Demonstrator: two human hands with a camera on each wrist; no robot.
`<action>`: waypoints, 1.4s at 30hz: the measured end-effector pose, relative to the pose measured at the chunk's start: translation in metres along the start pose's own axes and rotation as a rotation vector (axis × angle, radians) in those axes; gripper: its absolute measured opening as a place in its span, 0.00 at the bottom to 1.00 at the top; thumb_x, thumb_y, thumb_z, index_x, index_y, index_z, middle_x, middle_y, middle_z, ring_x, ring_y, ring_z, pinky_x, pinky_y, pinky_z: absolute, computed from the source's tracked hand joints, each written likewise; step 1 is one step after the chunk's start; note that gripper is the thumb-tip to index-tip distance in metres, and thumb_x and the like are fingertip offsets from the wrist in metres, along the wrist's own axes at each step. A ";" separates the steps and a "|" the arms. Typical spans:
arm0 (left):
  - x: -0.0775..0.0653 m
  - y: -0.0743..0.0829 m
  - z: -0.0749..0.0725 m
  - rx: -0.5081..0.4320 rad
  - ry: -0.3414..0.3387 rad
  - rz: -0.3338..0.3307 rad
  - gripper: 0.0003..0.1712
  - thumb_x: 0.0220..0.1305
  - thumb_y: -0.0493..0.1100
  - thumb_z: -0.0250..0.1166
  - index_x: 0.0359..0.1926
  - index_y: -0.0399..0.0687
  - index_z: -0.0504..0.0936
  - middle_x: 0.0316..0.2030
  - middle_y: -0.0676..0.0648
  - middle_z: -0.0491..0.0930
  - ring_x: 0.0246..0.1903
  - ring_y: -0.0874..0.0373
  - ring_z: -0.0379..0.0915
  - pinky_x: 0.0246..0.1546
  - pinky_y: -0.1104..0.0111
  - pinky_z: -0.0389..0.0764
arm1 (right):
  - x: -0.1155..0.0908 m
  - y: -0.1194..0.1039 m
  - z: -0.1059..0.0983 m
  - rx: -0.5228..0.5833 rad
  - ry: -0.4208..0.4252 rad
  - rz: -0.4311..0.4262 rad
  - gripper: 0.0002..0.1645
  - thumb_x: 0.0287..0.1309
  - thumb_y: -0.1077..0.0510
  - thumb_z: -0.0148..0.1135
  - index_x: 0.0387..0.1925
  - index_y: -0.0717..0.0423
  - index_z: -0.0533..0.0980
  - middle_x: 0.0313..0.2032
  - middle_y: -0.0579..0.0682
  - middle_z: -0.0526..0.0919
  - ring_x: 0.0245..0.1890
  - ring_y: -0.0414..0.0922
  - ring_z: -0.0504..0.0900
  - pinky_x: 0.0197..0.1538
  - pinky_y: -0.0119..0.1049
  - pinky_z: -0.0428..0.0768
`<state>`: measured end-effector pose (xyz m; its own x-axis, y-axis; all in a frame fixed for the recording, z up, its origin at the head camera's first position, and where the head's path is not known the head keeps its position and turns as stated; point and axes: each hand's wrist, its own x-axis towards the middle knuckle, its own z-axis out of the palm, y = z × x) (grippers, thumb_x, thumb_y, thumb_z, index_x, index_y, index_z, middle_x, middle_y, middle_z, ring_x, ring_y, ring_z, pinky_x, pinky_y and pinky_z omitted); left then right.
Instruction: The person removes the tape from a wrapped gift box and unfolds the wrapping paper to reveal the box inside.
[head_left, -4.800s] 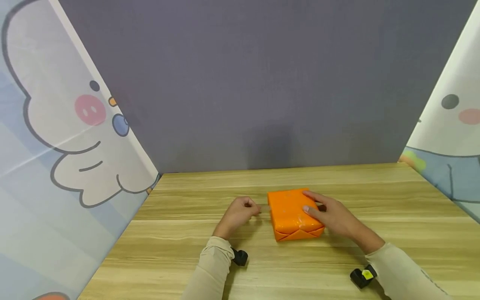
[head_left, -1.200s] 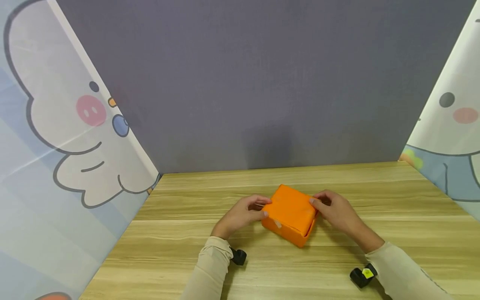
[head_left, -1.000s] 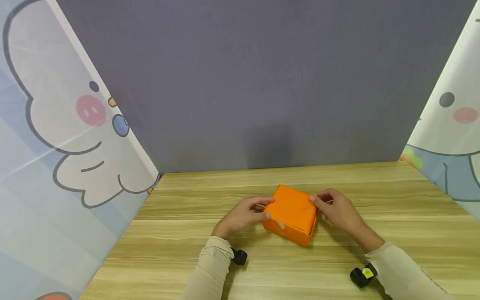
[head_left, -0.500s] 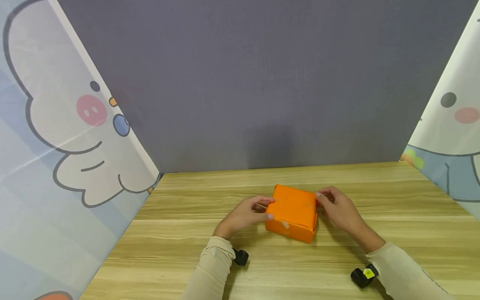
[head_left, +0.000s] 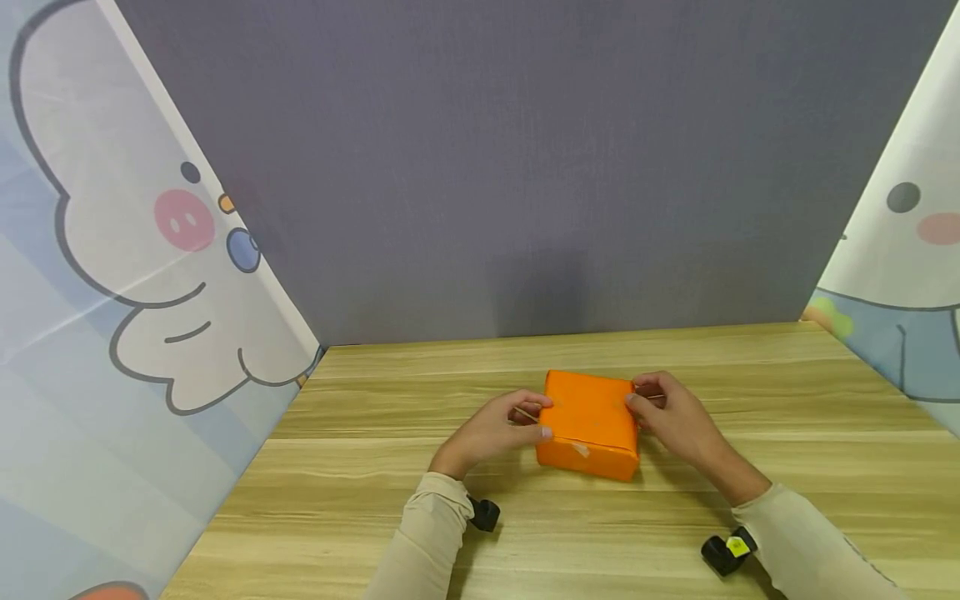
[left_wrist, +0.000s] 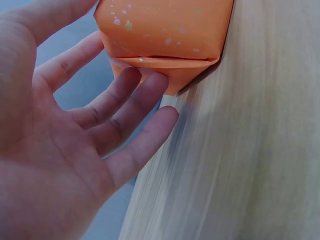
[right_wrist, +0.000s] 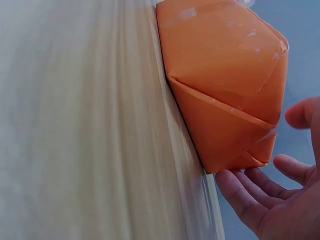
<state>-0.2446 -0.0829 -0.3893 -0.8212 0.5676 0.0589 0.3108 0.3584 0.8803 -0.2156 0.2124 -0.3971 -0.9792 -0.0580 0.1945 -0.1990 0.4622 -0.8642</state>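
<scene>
A package wrapped in glossy orange paper (head_left: pixel 588 408) lies flat on the wooden table, between both hands. A pale strip of torn tape or paper marks its front side. My left hand (head_left: pixel 487 429) is at its left end, thumb and forefinger at the top edge; in the left wrist view the spread fingers (left_wrist: pixel 125 107) overlap the folded end flap. At the opposite end, my right hand (head_left: pixel 678 423) has its thumb by the top edge. The right wrist view shows that end's triangular fold, with loosely extended fingertips (right_wrist: pixel 225 177) right at its corner.
A dark grey panel (head_left: pixel 555 167) stands along the table's back edge. Cartoon-printed cloths hang at the left (head_left: pixel 135 250) and right (head_left: pixel 900 250). Small black cameras sit on the left wrist (head_left: pixel 483 514) and right wrist (head_left: pixel 723 554).
The package has turned counter-clockwise seen from above; earlier its folded end faced the front. My left hand, apart from it at first, has come to its left end. My right hand shifted slightly.
</scene>
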 end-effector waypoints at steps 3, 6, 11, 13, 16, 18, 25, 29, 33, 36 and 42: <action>0.001 0.001 0.002 0.024 0.026 0.008 0.17 0.69 0.51 0.66 0.58 0.62 0.82 0.49 0.55 0.80 0.44 0.59 0.78 0.47 0.64 0.79 | -0.001 0.000 0.001 -0.048 -0.027 -0.021 0.33 0.70 0.51 0.61 0.63 0.70 0.65 0.56 0.68 0.75 0.53 0.60 0.78 0.46 0.43 0.83; 0.003 0.004 0.006 0.066 0.079 0.023 0.12 0.71 0.51 0.64 0.53 0.61 0.85 0.45 0.57 0.82 0.40 0.60 0.78 0.44 0.66 0.79 | -0.001 -0.001 0.001 -0.090 -0.060 -0.050 0.37 0.68 0.48 0.64 0.65 0.70 0.64 0.57 0.67 0.74 0.55 0.61 0.77 0.53 0.52 0.79; 0.006 0.011 0.011 0.129 0.137 0.019 0.09 0.71 0.48 0.65 0.49 0.60 0.86 0.40 0.57 0.83 0.37 0.60 0.77 0.39 0.66 0.79 | -0.001 -0.001 0.002 -0.089 -0.098 -0.075 0.42 0.65 0.47 0.66 0.67 0.69 0.62 0.59 0.67 0.73 0.57 0.62 0.76 0.56 0.58 0.76; 0.007 0.012 0.013 0.141 0.143 0.012 0.11 0.71 0.47 0.64 0.52 0.60 0.84 0.39 0.56 0.82 0.36 0.60 0.77 0.36 0.67 0.78 | 0.000 -0.001 0.002 -0.089 -0.103 -0.083 0.42 0.65 0.47 0.67 0.67 0.69 0.62 0.60 0.67 0.72 0.57 0.63 0.76 0.56 0.57 0.77; 0.009 0.012 0.015 0.171 0.152 0.026 0.16 0.71 0.44 0.63 0.58 0.59 0.83 0.38 0.55 0.80 0.34 0.61 0.75 0.33 0.68 0.78 | 0.000 0.001 0.002 -0.101 -0.105 -0.100 0.42 0.65 0.47 0.67 0.68 0.68 0.62 0.60 0.68 0.72 0.57 0.63 0.76 0.55 0.58 0.77; 0.010 0.012 0.018 0.213 0.165 0.044 0.19 0.71 0.43 0.61 0.60 0.58 0.82 0.39 0.55 0.79 0.34 0.62 0.74 0.33 0.69 0.77 | 0.000 0.001 0.003 -0.115 -0.104 -0.116 0.41 0.65 0.47 0.67 0.68 0.67 0.63 0.60 0.68 0.71 0.56 0.64 0.76 0.55 0.59 0.77; 0.007 0.019 0.027 0.327 0.199 -0.005 0.25 0.71 0.45 0.56 0.67 0.67 0.77 0.39 0.53 0.70 0.28 0.61 0.67 0.28 0.69 0.71 | 0.001 0.001 0.004 -0.132 -0.105 -0.148 0.39 0.65 0.49 0.67 0.67 0.68 0.64 0.60 0.68 0.70 0.55 0.64 0.76 0.55 0.59 0.77; 0.006 0.020 0.028 0.368 0.188 -0.020 0.25 0.71 0.47 0.54 0.66 0.68 0.77 0.35 0.51 0.67 0.27 0.58 0.63 0.27 0.69 0.67 | 0.001 0.001 0.004 -0.129 -0.116 -0.153 0.39 0.66 0.49 0.66 0.68 0.68 0.64 0.60 0.68 0.70 0.56 0.65 0.76 0.55 0.59 0.77; 0.005 0.019 0.025 0.387 0.182 0.005 0.22 0.70 0.47 0.55 0.62 0.68 0.81 0.33 0.52 0.67 0.28 0.59 0.63 0.27 0.70 0.67 | 0.001 0.000 0.003 -0.136 -0.120 -0.148 0.39 0.66 0.48 0.66 0.68 0.67 0.64 0.61 0.68 0.70 0.56 0.65 0.76 0.55 0.58 0.77; 0.005 0.019 0.022 0.391 0.181 0.033 0.20 0.70 0.46 0.58 0.59 0.67 0.84 0.32 0.54 0.68 0.29 0.60 0.63 0.26 0.70 0.67 | 0.001 0.000 0.002 -0.133 -0.127 -0.144 0.39 0.66 0.48 0.65 0.69 0.67 0.64 0.62 0.68 0.69 0.56 0.65 0.76 0.54 0.58 0.78; 0.005 0.019 0.019 0.403 0.195 0.073 0.16 0.71 0.48 0.61 0.55 0.63 0.87 0.31 0.55 0.69 0.28 0.61 0.63 0.26 0.70 0.67 | 0.001 -0.001 0.002 -0.136 -0.127 -0.144 0.39 0.66 0.48 0.66 0.69 0.67 0.64 0.61 0.68 0.70 0.56 0.65 0.76 0.54 0.57 0.78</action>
<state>-0.2335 -0.0590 -0.3810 -0.8528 0.4661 0.2354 0.5013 0.6043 0.6193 -0.2160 0.2102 -0.3972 -0.9398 -0.2392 0.2440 -0.3385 0.5552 -0.7597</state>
